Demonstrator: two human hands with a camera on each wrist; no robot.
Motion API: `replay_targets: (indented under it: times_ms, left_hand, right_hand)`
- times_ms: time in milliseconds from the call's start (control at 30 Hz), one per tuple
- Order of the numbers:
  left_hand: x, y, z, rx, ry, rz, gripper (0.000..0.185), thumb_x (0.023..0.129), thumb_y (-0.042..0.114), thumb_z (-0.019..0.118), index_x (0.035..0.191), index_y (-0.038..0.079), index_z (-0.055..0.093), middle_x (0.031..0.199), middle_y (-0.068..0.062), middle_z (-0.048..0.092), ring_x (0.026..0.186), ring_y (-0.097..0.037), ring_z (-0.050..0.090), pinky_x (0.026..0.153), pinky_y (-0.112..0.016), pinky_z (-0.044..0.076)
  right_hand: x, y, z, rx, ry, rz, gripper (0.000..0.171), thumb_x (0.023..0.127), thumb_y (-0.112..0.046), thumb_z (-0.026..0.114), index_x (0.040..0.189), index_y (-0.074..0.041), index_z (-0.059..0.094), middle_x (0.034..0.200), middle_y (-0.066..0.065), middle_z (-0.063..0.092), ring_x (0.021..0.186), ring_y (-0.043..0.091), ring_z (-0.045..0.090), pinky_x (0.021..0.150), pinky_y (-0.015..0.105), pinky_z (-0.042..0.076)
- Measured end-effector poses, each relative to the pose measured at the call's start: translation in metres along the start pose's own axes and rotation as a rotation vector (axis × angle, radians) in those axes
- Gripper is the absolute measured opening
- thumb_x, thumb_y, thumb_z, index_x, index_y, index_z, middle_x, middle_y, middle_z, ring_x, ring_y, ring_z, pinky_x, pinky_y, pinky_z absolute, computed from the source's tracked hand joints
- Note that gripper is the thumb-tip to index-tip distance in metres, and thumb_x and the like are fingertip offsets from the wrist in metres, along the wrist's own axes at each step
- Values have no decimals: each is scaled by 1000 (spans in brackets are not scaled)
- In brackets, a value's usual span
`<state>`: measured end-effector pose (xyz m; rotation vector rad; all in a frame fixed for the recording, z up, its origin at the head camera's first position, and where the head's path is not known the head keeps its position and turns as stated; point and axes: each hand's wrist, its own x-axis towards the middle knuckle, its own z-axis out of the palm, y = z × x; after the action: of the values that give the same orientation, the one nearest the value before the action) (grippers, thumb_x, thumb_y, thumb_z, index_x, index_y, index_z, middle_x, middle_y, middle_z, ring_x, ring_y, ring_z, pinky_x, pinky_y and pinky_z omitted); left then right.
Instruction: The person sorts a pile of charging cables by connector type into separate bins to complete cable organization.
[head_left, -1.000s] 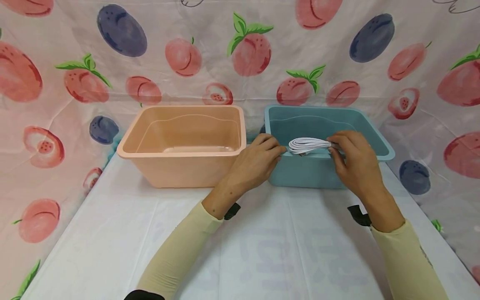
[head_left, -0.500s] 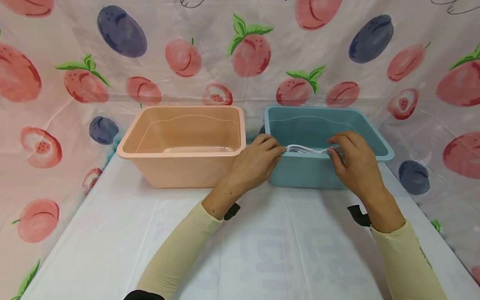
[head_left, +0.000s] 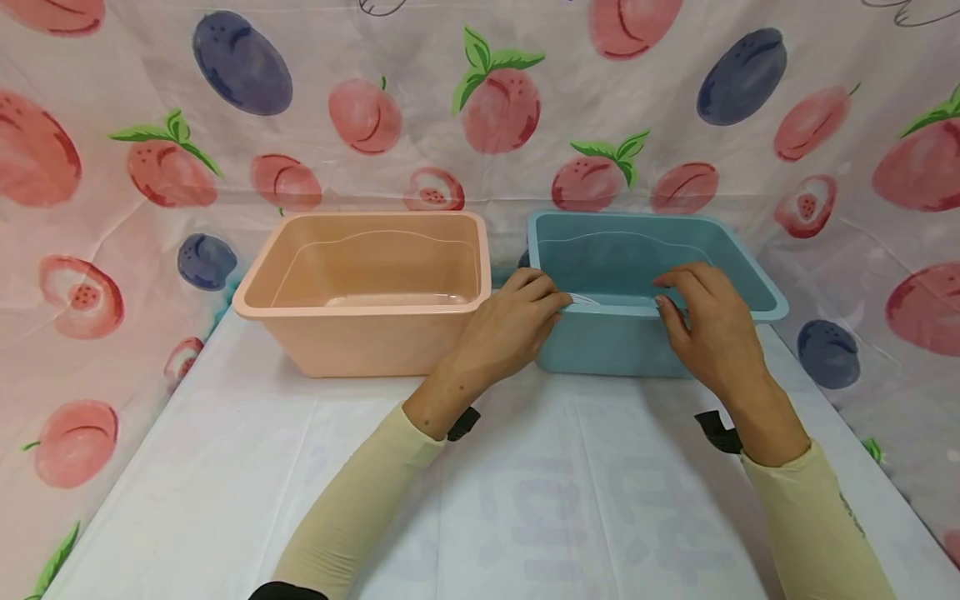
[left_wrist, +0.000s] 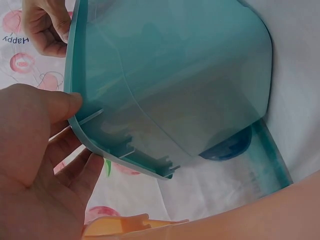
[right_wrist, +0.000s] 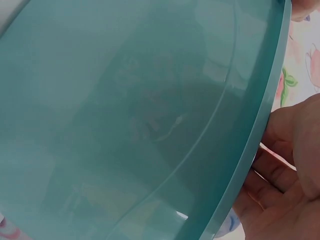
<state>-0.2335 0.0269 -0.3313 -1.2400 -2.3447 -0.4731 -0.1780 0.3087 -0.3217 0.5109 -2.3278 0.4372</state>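
Observation:
Just above the near rim of a teal plastic bin, a small bit of white bundled cable shows inside; the near wall hides the rest. My left hand grips the rim at the bin's near left corner. In the left wrist view the thumb lies against the rim, with the other fingers around the corner. Over the near rim, farther right, my right hand has thumb and fingers apart with nothing between them. The right wrist view shows its fingers beside the rim.
A peach-coloured bin stands left of the teal one, its inside bare as far as visible. Both rest on a white-covered table. A fruit-printed cloth hangs behind and along the sides.
The white cable bundle was in my right hand's pinch; it has been let go and has dropped down into the teal bin. Both hands have stayed nearly in place.

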Motion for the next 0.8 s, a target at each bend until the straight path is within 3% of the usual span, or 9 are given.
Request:
replay_targets:
  times_ms: [533, 800]
  left_hand:
    - [-1, 2, -2, 16, -9, 2, 29, 109, 17, 60, 134, 14, 73, 124, -3, 69, 127, -22, 55, 100, -27, 54]
    - [-5, 6, -4, -22, 45, -5, 40, 107, 17, 62, 147, 15, 65, 136, -4, 63, 130, -20, 56, 100, -28, 54]
  right_hand:
    - [-4, -12, 1, 9, -7, 15, 20, 92, -1, 75, 111, 5, 71, 110, 19, 68, 106, 41, 61, 96, 55, 48]
    - [-7, -25, 7, 26, -3, 25, 35, 90, -7, 79, 122, 4, 71, 119, 20, 69, 116, 41, 61, 99, 58, 49]
